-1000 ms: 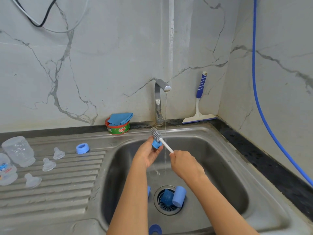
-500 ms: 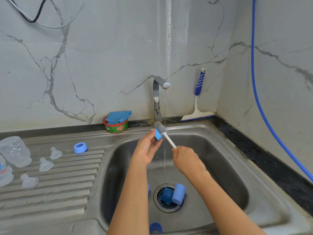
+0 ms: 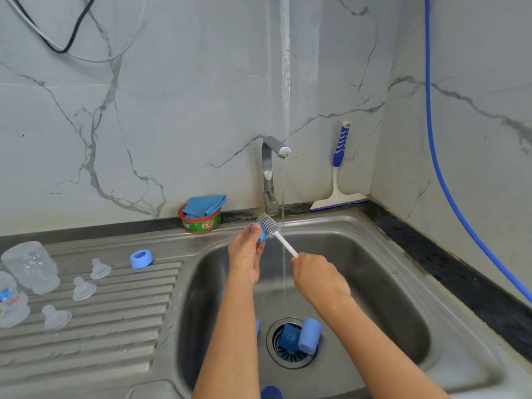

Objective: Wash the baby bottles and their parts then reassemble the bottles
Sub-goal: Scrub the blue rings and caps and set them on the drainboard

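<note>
Veined marble panels back a steel sink [image 3: 374,254] and its ribbed draining board [image 3: 115,326]. A blue screw ring [image 3: 261,233] is pinched between the curled fingers and thumb of the left hand [image 3: 244,254], which is raised over the basin's far left rim. The grey bristle head of a bottle brush [image 3: 269,224] is held touching that ring, just right of the left fingertips; whether the bristles pass through it cannot be told. The brush's white handle is gripped in the closed fist of the right hand [image 3: 316,279], lower than the ring and to its right. A thin stream of water [image 3: 283,197] is seen falling from the tap [image 3: 270,174] between the two hands, just right of the bristles.

Well below the hands, over the drain [image 3: 288,361], a light blue cap [image 3: 309,335] is laid against a dark blue cap [image 3: 288,338]. Another blue piece [image 3: 258,326] is partly hidden by the left forearm, and a last blue piece [image 3: 270,393] is cut by the lower edge.

Far left of the left hand, on the board, a second blue ring [image 3: 141,258] is laid flat. Three clear teats [image 3: 83,288] are set apart from one another, with a clear bottle [image 3: 31,267] and a printed bottle [image 3: 11,300] beyond them.

Beyond the left fingers, a soap tub [image 3: 201,223] topped by a blue cloth [image 3: 204,205] is set against the wall. Beyond the right hand, a squeegee [image 3: 338,180] is leaned in the corner, and a blue hose [image 3: 431,139] is hung down the right wall.
</note>
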A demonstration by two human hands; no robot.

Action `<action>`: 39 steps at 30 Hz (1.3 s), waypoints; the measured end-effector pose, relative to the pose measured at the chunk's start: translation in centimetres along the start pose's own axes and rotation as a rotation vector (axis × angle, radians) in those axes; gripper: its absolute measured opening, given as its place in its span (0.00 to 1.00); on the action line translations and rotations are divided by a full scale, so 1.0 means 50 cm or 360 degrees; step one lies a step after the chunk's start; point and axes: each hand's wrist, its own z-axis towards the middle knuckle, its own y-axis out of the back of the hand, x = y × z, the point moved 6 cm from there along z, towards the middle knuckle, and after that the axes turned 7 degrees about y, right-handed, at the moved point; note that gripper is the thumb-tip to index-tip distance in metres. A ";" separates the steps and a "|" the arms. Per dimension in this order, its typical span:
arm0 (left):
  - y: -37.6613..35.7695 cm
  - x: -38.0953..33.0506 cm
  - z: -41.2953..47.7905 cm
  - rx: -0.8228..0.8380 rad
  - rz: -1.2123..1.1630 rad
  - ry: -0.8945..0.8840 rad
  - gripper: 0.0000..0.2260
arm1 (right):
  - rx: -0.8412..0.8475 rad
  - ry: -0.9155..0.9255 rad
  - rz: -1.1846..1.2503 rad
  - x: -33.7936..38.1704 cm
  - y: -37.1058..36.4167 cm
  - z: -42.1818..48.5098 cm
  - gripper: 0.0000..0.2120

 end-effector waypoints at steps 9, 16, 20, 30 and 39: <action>0.028 0.012 0.007 -0.0184 0.0132 -0.0038 0.17 | 0.0121 -0.0007 -0.0093 0.005 -0.011 -0.011 0.17; 0.001 0.026 0.020 0.0023 0.0689 -0.0013 0.15 | 0.0125 -0.0147 -0.0018 -0.024 -0.006 -0.005 0.17; 0.001 0.037 0.038 0.0022 0.0856 -0.0039 0.15 | 0.0128 -0.0185 0.0007 -0.034 -0.005 -0.007 0.17; 0.011 0.041 0.054 -0.0053 0.1169 -0.0231 0.16 | 0.0159 -0.0203 0.0073 -0.033 -0.020 -0.003 0.17; 0.039 0.044 0.044 -0.0246 0.0638 -0.0146 0.19 | 0.0258 -0.0133 0.0155 -0.012 -0.038 0.000 0.17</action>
